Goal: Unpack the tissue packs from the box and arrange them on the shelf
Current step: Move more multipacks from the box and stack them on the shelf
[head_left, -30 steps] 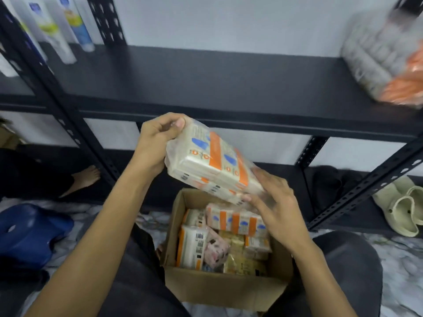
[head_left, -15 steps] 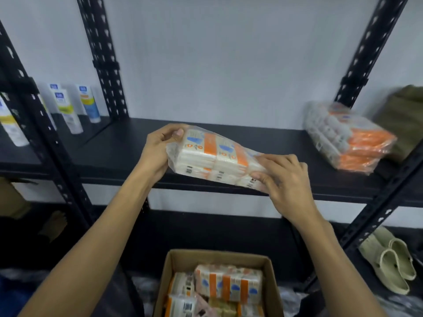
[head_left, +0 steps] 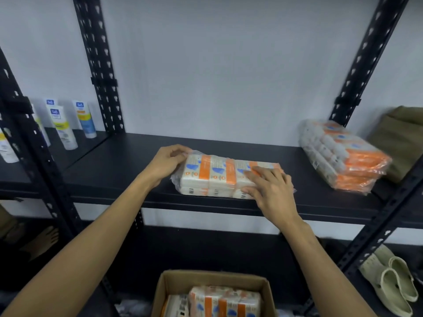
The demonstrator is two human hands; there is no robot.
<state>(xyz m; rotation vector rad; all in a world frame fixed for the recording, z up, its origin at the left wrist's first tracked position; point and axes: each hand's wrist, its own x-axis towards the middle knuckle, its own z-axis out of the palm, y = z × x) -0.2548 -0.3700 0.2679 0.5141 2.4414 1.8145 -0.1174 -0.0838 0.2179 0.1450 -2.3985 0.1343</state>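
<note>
A tissue pack [head_left: 219, 177] lies near the shelf [head_left: 119, 175] front edge. The left hand [head_left: 166, 162] pinches its wrapper end; right hand [head_left: 270, 188] fingers [head_left: 255, 175] rest spread on top. Best to slide it back squarely before letting go.

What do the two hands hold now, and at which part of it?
One tissue pack lying on the shelf. The left hand grips its left end; the right hand lies with straight fingers on its right end.
</note>
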